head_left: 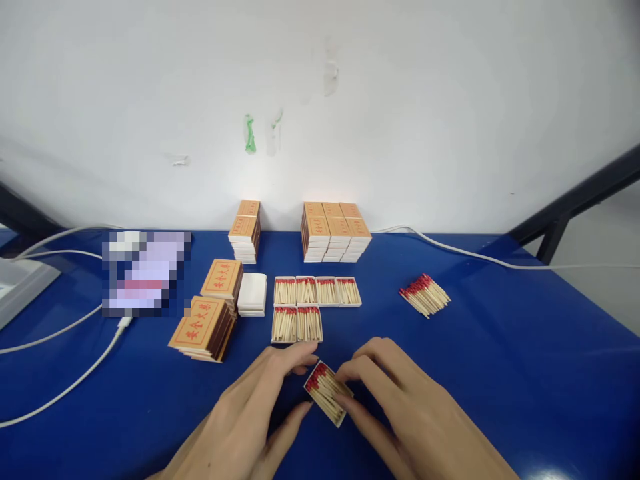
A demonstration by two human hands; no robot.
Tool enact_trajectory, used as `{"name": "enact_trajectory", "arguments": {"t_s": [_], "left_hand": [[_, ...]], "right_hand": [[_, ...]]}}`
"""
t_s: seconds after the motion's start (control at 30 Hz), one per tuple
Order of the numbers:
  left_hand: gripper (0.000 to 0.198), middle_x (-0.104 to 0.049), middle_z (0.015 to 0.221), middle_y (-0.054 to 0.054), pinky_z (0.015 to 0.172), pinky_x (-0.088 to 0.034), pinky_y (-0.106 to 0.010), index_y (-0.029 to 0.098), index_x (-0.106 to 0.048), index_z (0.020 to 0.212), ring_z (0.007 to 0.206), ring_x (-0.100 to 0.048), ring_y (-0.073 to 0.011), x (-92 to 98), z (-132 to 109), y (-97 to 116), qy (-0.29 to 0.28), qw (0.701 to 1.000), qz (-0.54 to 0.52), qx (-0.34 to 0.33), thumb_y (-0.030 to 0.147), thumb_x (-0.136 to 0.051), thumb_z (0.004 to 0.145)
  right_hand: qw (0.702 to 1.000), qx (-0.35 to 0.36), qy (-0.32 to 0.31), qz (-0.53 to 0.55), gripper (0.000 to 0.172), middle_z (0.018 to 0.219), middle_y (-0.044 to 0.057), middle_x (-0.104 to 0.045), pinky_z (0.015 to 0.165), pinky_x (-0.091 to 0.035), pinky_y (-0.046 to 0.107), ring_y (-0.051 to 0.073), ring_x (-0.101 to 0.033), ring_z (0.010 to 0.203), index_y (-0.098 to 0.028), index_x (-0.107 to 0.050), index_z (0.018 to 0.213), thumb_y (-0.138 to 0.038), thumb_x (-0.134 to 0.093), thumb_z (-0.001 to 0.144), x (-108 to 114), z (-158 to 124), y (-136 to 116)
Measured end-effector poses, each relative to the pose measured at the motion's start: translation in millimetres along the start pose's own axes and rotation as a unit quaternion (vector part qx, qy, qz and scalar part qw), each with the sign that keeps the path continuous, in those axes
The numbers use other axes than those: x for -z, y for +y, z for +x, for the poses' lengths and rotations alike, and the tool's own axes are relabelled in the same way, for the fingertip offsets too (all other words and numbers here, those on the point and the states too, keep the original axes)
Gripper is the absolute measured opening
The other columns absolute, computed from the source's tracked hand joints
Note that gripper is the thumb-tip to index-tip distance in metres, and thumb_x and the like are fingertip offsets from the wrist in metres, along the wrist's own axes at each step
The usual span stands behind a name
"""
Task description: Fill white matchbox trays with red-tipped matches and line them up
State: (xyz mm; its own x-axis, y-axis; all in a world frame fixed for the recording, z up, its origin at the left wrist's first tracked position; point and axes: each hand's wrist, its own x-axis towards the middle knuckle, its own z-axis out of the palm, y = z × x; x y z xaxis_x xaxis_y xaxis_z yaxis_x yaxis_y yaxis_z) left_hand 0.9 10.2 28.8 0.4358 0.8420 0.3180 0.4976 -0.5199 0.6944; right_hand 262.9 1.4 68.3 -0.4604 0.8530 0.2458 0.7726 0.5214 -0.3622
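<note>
Low in the middle of the head view, my left hand (255, 413) and my right hand (400, 407) together pinch a small white tray of red-tipped matches (327, 392) that lies tilted on the blue table (500, 373). Left fingertips touch its upper left corner and lower edge; right fingers press its right side. Just beyond stand several filled match trays in two rows (310, 303). A loose heap of matches (425, 294) lies to the right.
Orange matchbox sleeves lie stacked at the left (205, 327), beside a pile of empty white trays (252, 294). Two stacks of closed boxes (335, 231) stand by the white wall. White cables (65, 383) cross the left; a blurred object (145, 273) lies there.
</note>
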Motion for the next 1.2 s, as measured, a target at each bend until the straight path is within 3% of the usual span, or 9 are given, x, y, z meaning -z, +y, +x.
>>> {"name": "enact_trajectory", "arguments": {"t_s": [0.2,0.33,0.4,0.47,0.53,0.8,1.0,1.13,1.2], "left_hand": [[0.06,-0.085,0.141,0.005,0.11,-0.067,-0.019,0.041,-0.051,0.166,0.124,-0.088,-0.0115,2.1,0,1,0.001,1.0,0.002,-0.001,0.018,-0.066,0.113],[0.067,-0.085,0.144,-0.002,0.11,-0.074,-0.036,0.039,-0.049,0.171,0.128,-0.087,-0.0209,7.5,4,12,-0.011,1.0,-0.005,0.01,0.015,-0.064,0.11],[0.053,-0.086,0.139,-0.005,0.105,-0.076,-0.045,0.037,-0.06,0.165,0.125,-0.087,-0.0267,7.6,9,19,-0.016,0.999,-0.03,0.033,0.025,-0.07,0.114],[0.038,-0.083,0.138,-0.009,0.102,-0.075,-0.047,0.029,-0.071,0.153,0.121,-0.085,-0.0274,4.7,13,22,-0.022,0.998,-0.043,0.045,0.037,-0.075,0.116],[0.034,-0.081,0.139,-0.01,0.1,-0.073,-0.047,0.023,-0.075,0.144,0.117,-0.083,-0.0259,0.1,16,23,-0.031,0.997,-0.052,0.054,0.043,-0.077,0.116],[0.031,-0.08,0.138,-0.01,0.102,-0.072,-0.048,0.022,-0.076,0.141,0.118,-0.082,-0.0255,-6.5,15,17,-0.045,0.991,-0.085,0.091,0.043,-0.076,0.117],[0.027,-0.086,0.124,-0.008,0.098,-0.076,-0.043,0.022,-0.08,0.135,0.11,-0.087,-0.0237,-4.9,17,13,-0.036,0.988,-0.106,0.109,0.042,-0.076,0.118],[0.025,-0.09,0.119,-0.003,0.099,-0.078,-0.033,0.035,-0.083,0.14,0.117,-0.091,-0.0244,-4.2,24,8,-0.017,0.987,-0.112,0.118,0.039,-0.071,0.118],[0.027,-0.09,0.123,-0.004,0.097,-0.079,-0.032,0.036,-0.082,0.142,0.122,-0.091,-0.0261,-3.3,26,6,-0.009,0.987,-0.113,0.116,0.038,-0.071,0.118]], "right_hand": [[0.965,-0.168,-0.012,0.199,0.017,0.09,-0.004,-0.077,0.066,-0.059,0.022,0.012,-0.073,0.072,-0.028,-0.072,0.102,-0.026,-0.065,0.117,-16,-1,-6],[0.93,-0.23,-0.029,0.284,0.013,0.085,-0.006,-0.075,0.064,-0.057,0.024,0.012,-0.069,0.069,-0.029,-0.072,0.113,-0.041,-0.068,0.116,-14,-2,-7],[0.925,-0.227,-0.051,0.299,0.022,0.09,-0.007,-0.076,0.07,-0.059,0.025,0.013,-0.071,0.075,-0.032,-0.073,0.13,-0.039,-0.078,0.11,-9,-3,-4],[0.929,-0.208,-0.079,0.294,0.047,0.099,-0.007,-0.078,0.082,-0.061,0.026,0.015,-0.075,0.087,-0.036,-0.071,0.144,-0.033,-0.09,0.1,-5,-3,-1],[0.936,-0.19,-0.099,0.279,0.06,0.107,-0.006,-0.08,0.091,-0.06,0.029,0.016,-0.077,0.097,-0.039,-0.073,0.147,-0.029,-0.097,0.093,-3,-1,2],[0.928,-0.195,-0.147,0.282,0.041,0.09,-0.008,-0.074,0.074,-0.052,0.03,0.015,-0.068,0.079,-0.035,-0.078,0.136,-0.036,-0.094,0.098,-8,11,5],[0.947,-0.15,-0.153,0.239,0.076,0.101,-0.006,-0.081,0.079,-0.053,0.031,0.018,-0.073,0.087,-0.035,-0.078,0.141,-0.039,-0.114,0.075,-4,10,6],[0.953,-0.126,-0.162,0.222,0.052,0.102,-0.006,-0.081,0.08,-0.056,0.028,0.016,-0.074,0.087,-0.033,-0.078,0.137,-0.026,-0.1,0.091,7,8,9],[0.954,-0.132,-0.153,0.221,0.05,0.098,-0.006,-0.079,0.079,-0.058,0.027,0.015,-0.074,0.085,-0.034,-0.078,0.138,-0.025,-0.096,0.093,13,5,12]]}}
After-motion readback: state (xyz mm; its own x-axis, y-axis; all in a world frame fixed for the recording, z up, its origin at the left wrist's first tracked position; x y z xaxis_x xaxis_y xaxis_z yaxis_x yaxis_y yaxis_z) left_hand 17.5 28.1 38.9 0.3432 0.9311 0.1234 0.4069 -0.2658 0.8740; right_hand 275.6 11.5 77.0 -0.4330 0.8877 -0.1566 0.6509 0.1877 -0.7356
